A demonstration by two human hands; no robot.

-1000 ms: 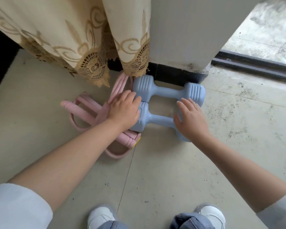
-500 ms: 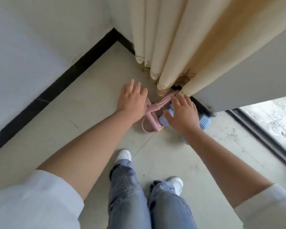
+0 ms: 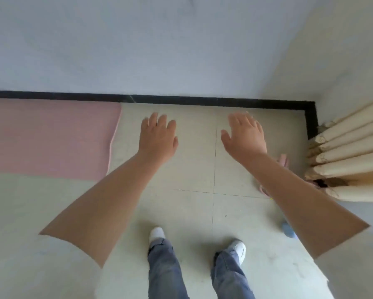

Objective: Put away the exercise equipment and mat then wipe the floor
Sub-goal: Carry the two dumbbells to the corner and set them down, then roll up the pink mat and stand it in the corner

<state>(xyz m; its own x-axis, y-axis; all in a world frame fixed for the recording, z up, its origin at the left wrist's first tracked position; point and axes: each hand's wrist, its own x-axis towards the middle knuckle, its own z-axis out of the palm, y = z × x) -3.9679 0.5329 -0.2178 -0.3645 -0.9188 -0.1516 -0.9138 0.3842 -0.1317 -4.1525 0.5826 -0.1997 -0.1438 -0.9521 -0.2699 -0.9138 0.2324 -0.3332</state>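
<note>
Hands, left point(image 3: 157, 137) and right point(image 3: 245, 137), spread and empty above floor point(image 3: 192, 169), pink mat point(image 3: 47, 137) leftward.

Mat point(image 3: 49, 137) left, curtain point(image 3: 349, 160) right

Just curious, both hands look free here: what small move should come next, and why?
Probably reach the left hand toward the pink mat. Both it and the right hand are open and hold nothing, the mat lies flat by the wall, and the pink bands and blue dumbbell sit by the curtain.
</note>
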